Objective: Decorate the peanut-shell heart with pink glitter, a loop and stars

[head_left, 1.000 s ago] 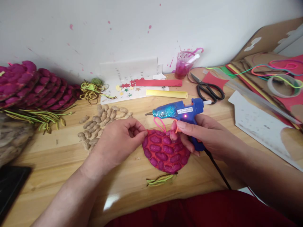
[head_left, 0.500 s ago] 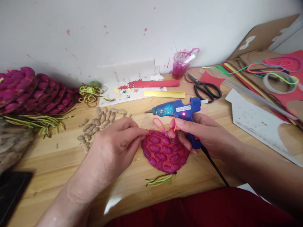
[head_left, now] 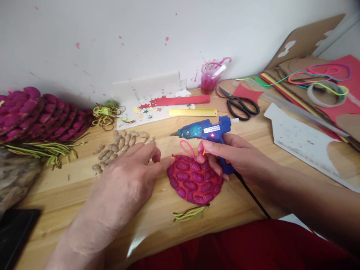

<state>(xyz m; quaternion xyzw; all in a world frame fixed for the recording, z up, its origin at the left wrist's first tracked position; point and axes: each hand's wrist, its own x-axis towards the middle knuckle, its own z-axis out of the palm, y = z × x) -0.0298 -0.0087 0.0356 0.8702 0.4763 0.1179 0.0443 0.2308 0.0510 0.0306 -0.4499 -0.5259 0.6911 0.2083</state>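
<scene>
Glue gun (head_left: 211, 130) points left, axis crosswise; right hand (head_left: 240, 155) clasps it, left hand (head_left: 131, 174) parted.

"What sort of place is this?"
"A craft workspace: a glue gun (head_left: 198, 129) above the wooden bench (head_left: 60, 187), scissors (head_left: 235, 99) and cut paper strips (head_left: 187, 100) further back."
"And the far wall (head_left: 98, 26)?"
"Flecked with pink spatters (head_left: 167, 39), a stained cup (head_left: 207, 83) near it."
</scene>
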